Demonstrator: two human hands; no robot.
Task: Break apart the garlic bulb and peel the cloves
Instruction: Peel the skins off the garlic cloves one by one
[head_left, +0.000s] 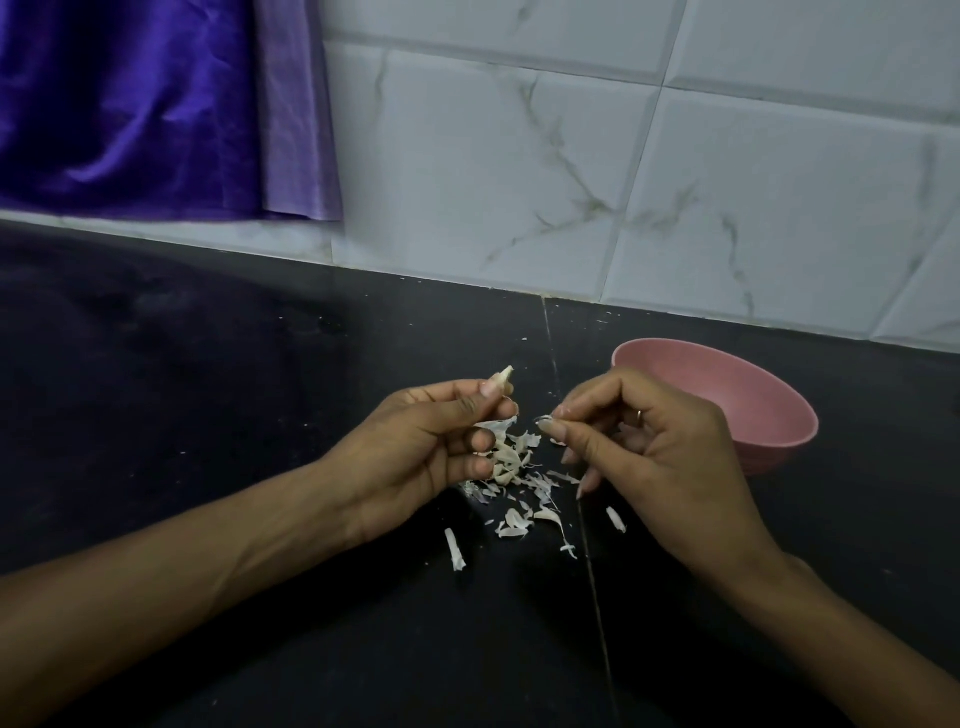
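Garlic clove (503, 378) pinched by left hand (415, 457), peel scraps (519, 483) beneath, pink bowl (748, 410) behind right hand (654, 457)

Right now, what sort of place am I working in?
Most likely a home kitchen: a dark stone countertop meets a wall of white marbled tiles, a round pink plastic bowl stands on it, and papery garlic skins lie scattered below the hands.

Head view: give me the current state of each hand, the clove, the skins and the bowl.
left hand: pinches a garlic clove above the counter.
garlic clove: tip sticks up past the fingertips, looks partly peeled.
right hand: pinches a small scrap of skin.
loose skins: scattered on the black counter below the hands.
pink bowl: upright behind the right hand; contents hidden.
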